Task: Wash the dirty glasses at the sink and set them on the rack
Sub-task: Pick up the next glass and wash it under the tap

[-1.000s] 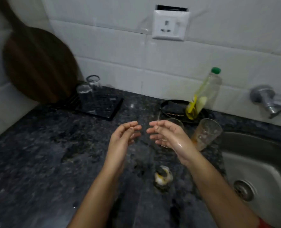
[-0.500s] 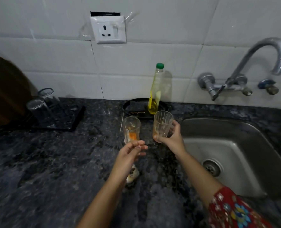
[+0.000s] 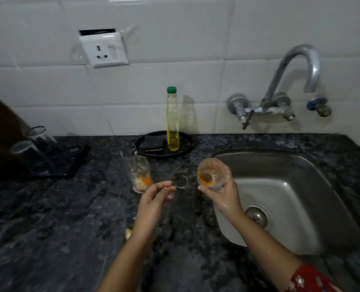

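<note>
Lifted off the worktop (image 3: pixel 48 228) since half a second ago, the held glass (image 3: pixel 211 173) now tilts in the right hand (image 3: pixel 225 197), fingers wrapped round it, mouth toward the camera. Far left, the rack (image 3: pixel 78 163) carries two upturned glasses (image 3: pixel 32 138). The standing glass (image 3: pixel 140 173) waits just above the left hand (image 3: pixel 153 199), loosely curled and empty. Just right of the held glass lies the sink (image 3: pixel 322 197).
</note>
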Demonstrator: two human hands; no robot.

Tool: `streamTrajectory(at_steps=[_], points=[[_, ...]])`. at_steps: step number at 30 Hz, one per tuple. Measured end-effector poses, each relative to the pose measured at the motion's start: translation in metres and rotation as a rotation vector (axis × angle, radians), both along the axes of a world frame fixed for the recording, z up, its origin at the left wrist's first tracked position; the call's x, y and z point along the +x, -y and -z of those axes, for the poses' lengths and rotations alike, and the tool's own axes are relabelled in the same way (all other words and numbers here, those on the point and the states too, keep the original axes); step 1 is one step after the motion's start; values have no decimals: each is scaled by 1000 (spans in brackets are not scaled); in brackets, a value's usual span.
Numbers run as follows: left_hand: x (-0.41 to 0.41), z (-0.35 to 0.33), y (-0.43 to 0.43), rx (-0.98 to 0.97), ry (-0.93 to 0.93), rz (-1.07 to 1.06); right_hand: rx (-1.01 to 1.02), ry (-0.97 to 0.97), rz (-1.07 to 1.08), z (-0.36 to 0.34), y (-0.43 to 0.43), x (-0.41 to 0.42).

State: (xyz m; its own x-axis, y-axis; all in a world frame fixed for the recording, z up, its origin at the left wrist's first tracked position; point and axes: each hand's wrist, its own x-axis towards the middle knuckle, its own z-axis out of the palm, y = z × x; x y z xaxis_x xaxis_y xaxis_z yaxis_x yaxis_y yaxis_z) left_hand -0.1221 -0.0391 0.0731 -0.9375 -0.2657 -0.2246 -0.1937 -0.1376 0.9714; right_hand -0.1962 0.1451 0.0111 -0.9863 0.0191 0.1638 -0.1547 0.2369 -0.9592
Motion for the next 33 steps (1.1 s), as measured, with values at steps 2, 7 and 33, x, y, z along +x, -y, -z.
streamTrajectory(at_steps=[2, 7, 33], points=[[-10, 1, -30, -26, 5, 30, 19, 4, 11, -5, -36, 3], [-49, 2, -122, -170, -19, 110, 117, 40, 15, -12, -128, 4], [-227, -65, -228, -866, 208, 158, 254, 218, 16, -47, -226, -51]])
